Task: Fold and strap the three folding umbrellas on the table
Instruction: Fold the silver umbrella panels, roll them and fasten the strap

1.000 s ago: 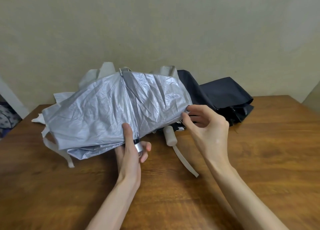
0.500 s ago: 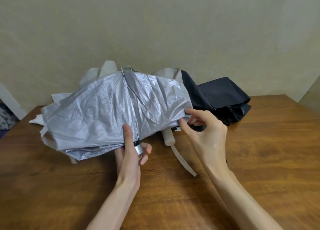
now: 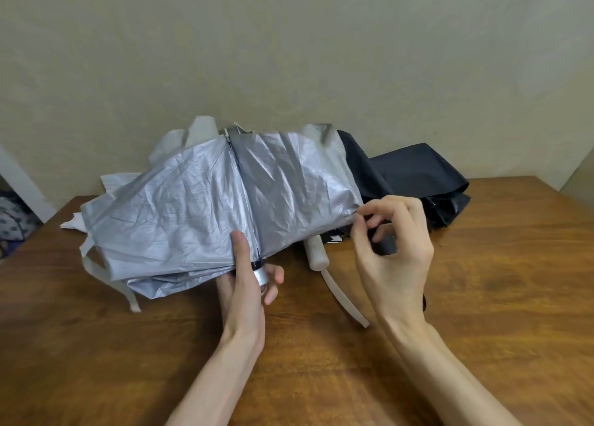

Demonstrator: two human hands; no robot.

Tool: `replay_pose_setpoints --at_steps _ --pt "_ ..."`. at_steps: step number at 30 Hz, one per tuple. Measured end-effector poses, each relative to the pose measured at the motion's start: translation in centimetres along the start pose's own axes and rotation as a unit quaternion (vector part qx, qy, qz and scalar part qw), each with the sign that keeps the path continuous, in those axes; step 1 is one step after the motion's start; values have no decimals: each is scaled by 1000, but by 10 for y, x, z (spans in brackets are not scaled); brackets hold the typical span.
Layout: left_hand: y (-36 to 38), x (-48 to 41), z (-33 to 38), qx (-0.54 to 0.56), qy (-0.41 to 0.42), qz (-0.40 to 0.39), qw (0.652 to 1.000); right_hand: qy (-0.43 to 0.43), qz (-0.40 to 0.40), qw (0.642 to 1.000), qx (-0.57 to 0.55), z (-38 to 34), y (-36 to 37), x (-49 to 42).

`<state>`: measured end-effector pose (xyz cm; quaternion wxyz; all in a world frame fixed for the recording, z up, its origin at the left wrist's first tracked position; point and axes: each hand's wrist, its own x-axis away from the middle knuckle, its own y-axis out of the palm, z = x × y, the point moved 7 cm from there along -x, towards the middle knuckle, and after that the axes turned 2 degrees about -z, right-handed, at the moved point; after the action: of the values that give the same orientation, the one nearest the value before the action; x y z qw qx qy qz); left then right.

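Note:
A silver folding umbrella [image 3: 193, 207] with loose, crumpled cloth is held a little above the wooden table [image 3: 482, 297]. My left hand [image 3: 247, 284] grips its handle end, thumb pressed up along the cloth by a silver ring. My right hand [image 3: 392, 252] pinches the cloth's right edge between thumb and forefinger. Behind it lies a pale grey umbrella [image 3: 201, 133], mostly hidden; its light handle [image 3: 316, 252] and strap [image 3: 345, 300] stick out toward me. A black umbrella [image 3: 414, 175] lies unfolded at the back right.
A beige wall [image 3: 289, 56] stands right behind the table. A loose pale strap [image 3: 123, 289] hangs from the silver umbrella's left side onto the table. At the far left, beyond the table edge, lies patterned cloth [image 3: 13, 217].
My right hand has shifted slightly along the silver cloth's right edge and now pinches it higher. The left hand keeps its grip in place.

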<state>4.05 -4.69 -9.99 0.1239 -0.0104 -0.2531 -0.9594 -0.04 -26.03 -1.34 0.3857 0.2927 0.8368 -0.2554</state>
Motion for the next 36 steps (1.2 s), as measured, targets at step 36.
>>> replay_pose_setpoints --at_steps 36 --pt "4 -4 -2 -44 34 -72 996 39 -4 998 54 14 2 2"
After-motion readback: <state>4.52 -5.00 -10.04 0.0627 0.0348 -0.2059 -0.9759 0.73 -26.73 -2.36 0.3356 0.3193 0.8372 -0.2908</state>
